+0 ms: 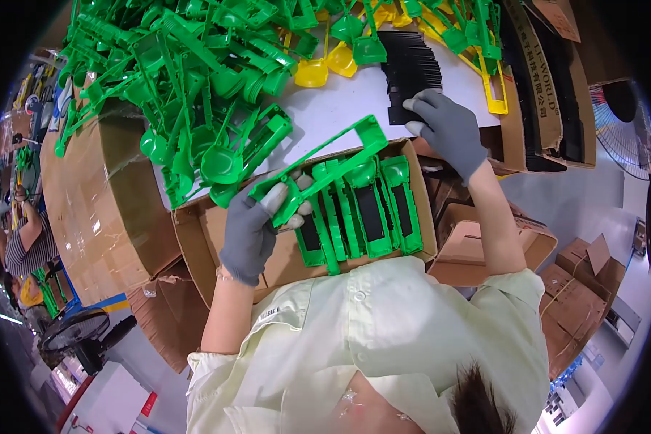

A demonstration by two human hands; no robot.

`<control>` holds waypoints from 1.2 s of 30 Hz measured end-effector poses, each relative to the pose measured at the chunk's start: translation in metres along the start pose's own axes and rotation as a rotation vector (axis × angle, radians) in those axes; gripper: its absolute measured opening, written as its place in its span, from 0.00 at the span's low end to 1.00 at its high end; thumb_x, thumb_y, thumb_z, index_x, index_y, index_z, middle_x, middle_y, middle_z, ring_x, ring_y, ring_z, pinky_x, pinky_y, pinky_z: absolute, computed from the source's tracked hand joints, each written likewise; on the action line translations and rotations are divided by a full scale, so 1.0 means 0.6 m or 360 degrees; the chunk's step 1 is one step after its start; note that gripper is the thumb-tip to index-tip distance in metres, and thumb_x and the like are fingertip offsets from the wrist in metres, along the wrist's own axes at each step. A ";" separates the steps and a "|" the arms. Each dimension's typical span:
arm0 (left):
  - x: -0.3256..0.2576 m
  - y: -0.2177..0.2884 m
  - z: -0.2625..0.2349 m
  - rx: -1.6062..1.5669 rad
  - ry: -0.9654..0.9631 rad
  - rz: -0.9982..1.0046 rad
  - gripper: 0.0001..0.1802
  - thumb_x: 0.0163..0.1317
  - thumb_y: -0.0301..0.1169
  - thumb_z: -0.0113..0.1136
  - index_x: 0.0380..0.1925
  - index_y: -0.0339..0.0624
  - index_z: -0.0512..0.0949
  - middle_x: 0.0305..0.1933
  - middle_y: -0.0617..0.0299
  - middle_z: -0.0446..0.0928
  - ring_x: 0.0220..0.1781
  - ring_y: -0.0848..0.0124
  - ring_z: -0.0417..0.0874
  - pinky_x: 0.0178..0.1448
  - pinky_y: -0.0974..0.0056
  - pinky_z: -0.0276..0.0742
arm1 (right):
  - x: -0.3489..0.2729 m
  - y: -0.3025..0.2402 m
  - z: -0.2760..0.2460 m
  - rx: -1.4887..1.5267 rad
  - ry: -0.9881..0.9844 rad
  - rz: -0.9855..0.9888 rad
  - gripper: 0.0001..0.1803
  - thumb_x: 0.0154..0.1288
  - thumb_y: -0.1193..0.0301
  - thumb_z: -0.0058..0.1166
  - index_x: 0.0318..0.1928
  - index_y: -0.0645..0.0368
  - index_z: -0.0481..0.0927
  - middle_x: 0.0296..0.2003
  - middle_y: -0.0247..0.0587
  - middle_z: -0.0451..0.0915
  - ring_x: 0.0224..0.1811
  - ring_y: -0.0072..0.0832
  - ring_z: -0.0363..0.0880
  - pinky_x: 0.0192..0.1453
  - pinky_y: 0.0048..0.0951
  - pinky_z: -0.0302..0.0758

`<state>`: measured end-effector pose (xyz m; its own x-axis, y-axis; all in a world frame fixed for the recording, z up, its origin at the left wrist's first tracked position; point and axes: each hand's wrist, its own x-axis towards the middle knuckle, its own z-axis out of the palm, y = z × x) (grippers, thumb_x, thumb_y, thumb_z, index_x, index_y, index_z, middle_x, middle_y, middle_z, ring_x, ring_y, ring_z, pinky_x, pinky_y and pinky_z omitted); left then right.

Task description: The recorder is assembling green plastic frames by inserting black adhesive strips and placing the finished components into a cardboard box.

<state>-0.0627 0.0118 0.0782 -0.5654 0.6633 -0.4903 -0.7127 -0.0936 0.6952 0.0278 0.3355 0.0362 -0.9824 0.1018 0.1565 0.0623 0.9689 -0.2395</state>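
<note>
My left hand [249, 228], in a grey glove with pale fingertips, grips a green plastic frame [340, 170] with an open rectangular window at its far end. The frame slants up to the right above an open cardboard box [210, 242]. Several green frames [369, 210] stand in a row in that box, some with black panels in them. To the right, my gloved right hand [448, 130] has thumb and fingers closed at the near end of a fanned row of black strips [411, 69]. The nearest black strip [400, 116] lies at its fingertips.
A big pile of green plastic parts [188, 79] covers the white table [340, 94] at the far left. Yellow parts [312, 72] lie farther back. Cardboard boxes [101, 210] flank me on both sides. A black fan [79, 333] and another person [29, 235] are at the left.
</note>
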 end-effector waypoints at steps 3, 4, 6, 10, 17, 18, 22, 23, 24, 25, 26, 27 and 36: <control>0.004 0.000 0.002 -0.0056 -0.0092 -0.0069 0.23 0.65 0.31 0.52 0.56 0.28 0.66 0.51 0.50 0.75 0.41 0.66 0.81 0.39 0.69 0.79 | 0.008 -0.007 -0.002 0.0006 -0.0125 0.0088 0.15 0.50 0.67 0.62 0.41 0.51 0.78 0.37 0.34 0.76 0.39 0.35 0.77 0.39 0.33 0.74; 0.009 -0.001 0.009 -0.0097 -0.0139 -0.0132 0.23 0.65 0.32 0.52 0.56 0.28 0.66 0.52 0.50 0.75 0.42 0.66 0.81 0.41 0.69 0.79 | 0.013 -0.007 -0.006 0.0028 -0.0135 0.0070 0.15 0.50 0.67 0.62 0.41 0.51 0.78 0.37 0.34 0.76 0.39 0.35 0.77 0.39 0.33 0.74; 0.009 -0.007 0.017 -0.0176 -0.0154 -0.0094 0.24 0.65 0.33 0.53 0.56 0.28 0.65 0.53 0.50 0.74 0.43 0.66 0.81 0.42 0.69 0.80 | 0.020 -0.005 -0.011 0.0066 -0.0271 0.0159 0.13 0.50 0.68 0.61 0.37 0.53 0.76 0.33 0.36 0.75 0.35 0.37 0.77 0.36 0.35 0.73; 0.015 -0.014 0.021 -0.0261 -0.0281 -0.0085 0.24 0.64 0.32 0.55 0.56 0.28 0.65 0.54 0.50 0.74 0.43 0.66 0.81 0.41 0.69 0.79 | 0.008 -0.007 -0.028 0.0299 -0.0185 0.0118 0.13 0.52 0.70 0.57 0.40 0.55 0.77 0.31 0.40 0.78 0.31 0.36 0.78 0.37 0.30 0.74; 0.012 -0.021 0.013 -0.0221 -0.0205 -0.0072 0.24 0.63 0.30 0.55 0.56 0.29 0.67 0.52 0.48 0.75 0.41 0.65 0.81 0.40 0.69 0.80 | -0.019 -0.120 -0.157 0.1507 0.0522 0.0917 0.09 0.63 0.70 0.55 0.43 0.58 0.75 0.25 0.33 0.77 0.21 0.13 0.72 0.22 0.13 0.64; 0.012 -0.020 0.018 -0.0080 -0.0123 -0.0044 0.23 0.63 0.30 0.55 0.56 0.30 0.68 0.51 0.47 0.76 0.40 0.65 0.82 0.40 0.69 0.81 | -0.024 -0.141 -0.165 0.1697 0.0495 0.0945 0.10 0.63 0.72 0.53 0.45 0.58 0.75 0.25 0.34 0.77 0.21 0.13 0.72 0.22 0.13 0.64; 0.010 -0.023 0.033 0.0002 -0.0142 -0.0011 0.21 0.63 0.28 0.55 0.54 0.30 0.70 0.48 0.47 0.77 0.39 0.63 0.83 0.38 0.68 0.81 | -0.041 -0.186 -0.124 0.1749 -0.0187 0.0719 0.09 0.66 0.73 0.49 0.45 0.60 0.74 0.22 0.30 0.74 0.19 0.10 0.67 0.21 0.13 0.61; 0.010 -0.021 0.036 0.0001 -0.0137 -0.0012 0.21 0.63 0.27 0.54 0.54 0.30 0.70 0.48 0.47 0.77 0.39 0.62 0.83 0.37 0.68 0.81 | -0.044 -0.183 -0.111 0.1746 -0.0185 0.0725 0.09 0.66 0.73 0.49 0.45 0.60 0.74 0.22 0.30 0.74 0.19 0.10 0.67 0.21 0.13 0.61; 0.010 -0.021 0.038 -0.0001 -0.0132 -0.0014 0.20 0.63 0.27 0.54 0.54 0.30 0.70 0.48 0.47 0.77 0.39 0.62 0.83 0.36 0.68 0.81 | -0.047 -0.180 -0.099 0.1661 -0.0152 0.0625 0.09 0.66 0.73 0.49 0.45 0.61 0.74 0.21 0.29 0.73 0.18 0.09 0.65 0.21 0.13 0.60; 0.009 -0.022 0.036 -0.0002 -0.0131 -0.0015 0.20 0.63 0.27 0.54 0.54 0.30 0.70 0.48 0.47 0.77 0.39 0.62 0.83 0.36 0.68 0.81 | -0.046 -0.178 -0.093 0.1580 -0.0124 0.0521 0.09 0.66 0.73 0.49 0.45 0.61 0.74 0.21 0.28 0.71 0.18 0.09 0.63 0.21 0.13 0.59; 0.010 -0.023 0.034 0.0007 -0.0142 -0.0016 0.20 0.63 0.27 0.54 0.54 0.30 0.70 0.48 0.46 0.77 0.39 0.61 0.83 0.36 0.67 0.82 | -0.046 -0.177 -0.093 0.1579 -0.0126 0.0521 0.09 0.66 0.73 0.49 0.45 0.61 0.74 0.21 0.28 0.71 0.18 0.09 0.63 0.21 0.13 0.59; 0.010 -0.023 0.032 0.0016 -0.0153 -0.0018 0.20 0.63 0.26 0.54 0.54 0.29 0.70 0.48 0.46 0.77 0.38 0.61 0.84 0.36 0.67 0.82 | -0.046 -0.175 -0.093 0.1576 -0.0174 0.0535 0.09 0.66 0.72 0.49 0.45 0.61 0.74 0.21 0.27 0.71 0.19 0.09 0.62 0.21 0.13 0.59; 0.009 -0.025 0.035 0.0029 -0.0120 -0.0025 0.19 0.62 0.24 0.53 0.53 0.28 0.70 0.45 0.46 0.77 0.39 0.58 0.84 0.36 0.66 0.83 | -0.037 -0.175 -0.102 0.1480 -0.0210 0.0431 0.08 0.66 0.71 0.50 0.42 0.62 0.75 0.21 0.26 0.69 0.21 0.11 0.61 0.25 0.16 0.60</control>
<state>-0.0467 0.0324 0.0762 -0.5209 0.7187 -0.4605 -0.7130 -0.0697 0.6977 0.0540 0.2452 0.1163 -0.9707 0.2136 -0.1099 0.1804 0.3462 -0.9206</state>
